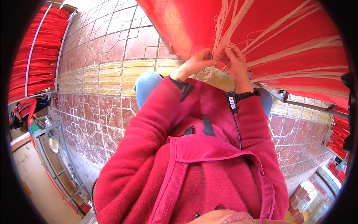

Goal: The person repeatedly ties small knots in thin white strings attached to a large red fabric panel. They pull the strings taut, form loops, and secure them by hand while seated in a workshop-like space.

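A wide red sheet (182,22), which looks like fabric, spreads out in front of me, held along a metal frame edge. Long bundles of pale threads (235,21) lie fanned across it, and their loose ends gather at its near edge. My left hand (199,63) comes in from the left, thumb and fingers pinched on the threads. Right beside it, my right hand (237,66) is closed on the same bunch, fingers bent at the strands. A frayed tuft (212,72) hangs below both hands. The exact grip between the fingertips is partly hidden.
A metal rack (57,56) stacked with folded red cloth stands at the far left. Below it is a grey metal frame (61,149); a person (23,114) is partly visible nearby. More red cloth (338,134) shows at the right. Paving tiles (100,127) cover the ground.
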### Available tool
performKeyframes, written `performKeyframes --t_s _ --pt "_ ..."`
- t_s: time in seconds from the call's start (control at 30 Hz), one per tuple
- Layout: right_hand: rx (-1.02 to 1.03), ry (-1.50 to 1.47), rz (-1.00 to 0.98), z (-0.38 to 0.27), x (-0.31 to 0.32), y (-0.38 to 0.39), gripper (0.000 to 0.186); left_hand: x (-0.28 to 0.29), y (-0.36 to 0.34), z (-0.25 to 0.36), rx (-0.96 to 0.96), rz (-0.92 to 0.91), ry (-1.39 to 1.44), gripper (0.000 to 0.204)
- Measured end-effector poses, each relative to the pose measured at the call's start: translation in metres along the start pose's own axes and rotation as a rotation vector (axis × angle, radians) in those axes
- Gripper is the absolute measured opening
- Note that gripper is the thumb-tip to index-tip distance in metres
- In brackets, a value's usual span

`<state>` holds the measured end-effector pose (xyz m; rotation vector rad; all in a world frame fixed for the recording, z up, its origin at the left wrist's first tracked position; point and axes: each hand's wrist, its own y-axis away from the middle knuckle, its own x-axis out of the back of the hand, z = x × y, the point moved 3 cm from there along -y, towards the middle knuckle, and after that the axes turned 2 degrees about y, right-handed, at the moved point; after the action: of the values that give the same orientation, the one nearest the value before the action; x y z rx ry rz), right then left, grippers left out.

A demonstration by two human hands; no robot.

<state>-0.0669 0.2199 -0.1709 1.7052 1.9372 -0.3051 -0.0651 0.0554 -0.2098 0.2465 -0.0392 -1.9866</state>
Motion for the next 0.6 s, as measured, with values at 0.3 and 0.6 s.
performKeyframes --t_s 0.3,0.6 --pt "0.161 -0.019 0.198 0.003 0.025 -0.011 0.014 0.029 -0.006 -0.010 -0.039 0.244 -0.041 0.019" --pt "0.121 0.217 0.062 0.011 0.012 -0.013 0.022 0.037 -0.009 -0.010 0.068 0.424 0.493 0.016"
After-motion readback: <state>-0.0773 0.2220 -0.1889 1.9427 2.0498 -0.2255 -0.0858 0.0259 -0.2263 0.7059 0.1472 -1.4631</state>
